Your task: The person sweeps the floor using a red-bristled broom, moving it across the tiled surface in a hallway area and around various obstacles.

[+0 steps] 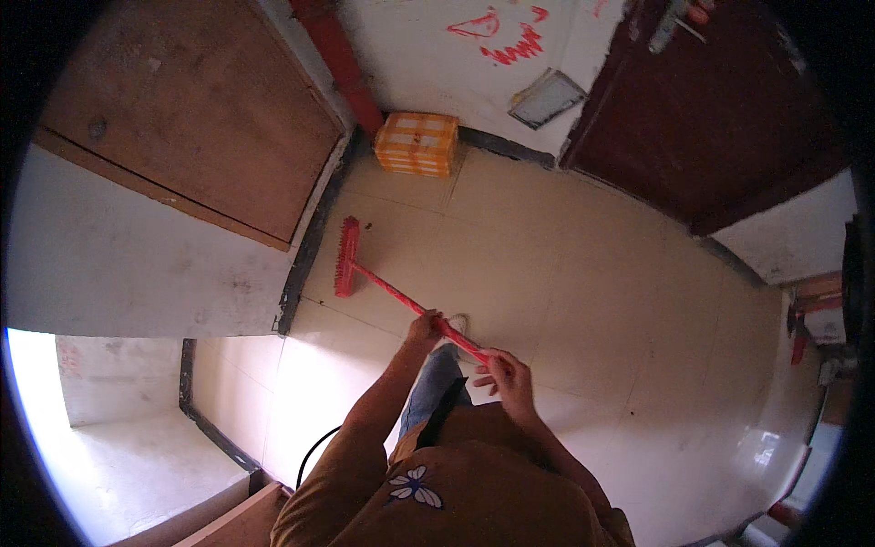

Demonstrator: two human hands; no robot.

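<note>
A red push broom (347, 257) with bristles along its head rests on the tiled floor, near the dark skirting at the left. Its red handle slants from the head down to the right, towards my body. My left hand (426, 328) is closed around the middle of the handle. Close to the handle's upper end is my right hand (507, 380), with its thumb and index finger on the handle and the other fingers partly spread. Small dark specks lie on the floor beside the broom head.
A box wrapped in orange tape (417, 145) stands by the far wall, beside a red pipe (342, 61). A framed panel (547, 98) leans at that wall. A brown door (198, 109) is at left, a dark red door (711, 123) at right.
</note>
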